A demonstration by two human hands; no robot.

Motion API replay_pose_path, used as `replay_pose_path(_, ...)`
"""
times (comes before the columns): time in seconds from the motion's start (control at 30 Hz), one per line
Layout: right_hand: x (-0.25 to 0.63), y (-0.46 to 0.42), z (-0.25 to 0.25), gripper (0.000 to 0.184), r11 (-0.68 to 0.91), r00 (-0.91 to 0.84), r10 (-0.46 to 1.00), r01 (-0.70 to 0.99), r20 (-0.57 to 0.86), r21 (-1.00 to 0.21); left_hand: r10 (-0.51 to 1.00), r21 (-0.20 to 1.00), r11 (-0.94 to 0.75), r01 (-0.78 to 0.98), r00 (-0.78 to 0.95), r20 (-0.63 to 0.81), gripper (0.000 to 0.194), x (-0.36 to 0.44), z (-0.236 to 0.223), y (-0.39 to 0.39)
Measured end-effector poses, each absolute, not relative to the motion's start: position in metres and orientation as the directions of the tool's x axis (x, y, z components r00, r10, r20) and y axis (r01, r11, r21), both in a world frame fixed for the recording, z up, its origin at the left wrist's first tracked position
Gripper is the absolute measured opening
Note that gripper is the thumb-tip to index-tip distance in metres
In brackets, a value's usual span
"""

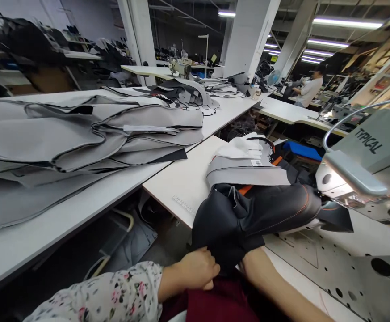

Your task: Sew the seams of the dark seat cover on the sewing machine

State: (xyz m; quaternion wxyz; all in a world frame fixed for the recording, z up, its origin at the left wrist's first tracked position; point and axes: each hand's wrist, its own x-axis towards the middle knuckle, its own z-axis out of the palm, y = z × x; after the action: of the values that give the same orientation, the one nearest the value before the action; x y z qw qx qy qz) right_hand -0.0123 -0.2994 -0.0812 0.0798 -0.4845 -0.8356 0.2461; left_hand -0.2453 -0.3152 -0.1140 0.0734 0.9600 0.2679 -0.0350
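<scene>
A black leather-like seat cover [275, 205] with orange stitching and grey backing lies over the sewing table, its far end by the sewing machine's head [355, 170]. My left hand [199, 268] is closed in a fist on the cover's near edge, in front of my body. From the right, my bare forearm reaches under the hanging black fabric; my right hand is hidden there, so its fingers cannot be seen. Grey lining [248, 174] with a small white label is folded up at the back of the cover.
On the long white table [144, 172] to the left lies a pile of grey fabric pieces [81, 134] with black edges. More cut pieces [195, 91] lie farther back. A gap separates this table from the sewing table [171, 183]. A person [310, 89] sits at the far right.
</scene>
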Motion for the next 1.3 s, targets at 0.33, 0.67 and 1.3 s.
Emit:
replay_pose_path(0.33, -0.119, -0.248, 0.018, 0.041, 0.539, -0.463, 0.839, 0.779, 0.286, -0.321, 0.509, 0.249, -0.819, 0.517, 0.855, -0.101, 0.031, -0.224, -0.117, -0.317)
replay_pose_path(0.67, -0.08, -0.241, -0.003, 0.048, -0.015, -0.445, 0.86, 0.467, -0.249, -0.884, 0.725, 0.614, -0.581, 0.534, 0.683, 0.091, 0.025, -0.298, 0.008, -0.259)
replay_pose_path(1.3, -0.115, -0.241, -0.005, 0.066, -0.448, -0.298, 0.858, -0.034, -0.419, -0.893, 0.957, 0.374, -0.273, 0.886, 0.288, 0.016, 0.042, -0.222, -0.012, -0.08)
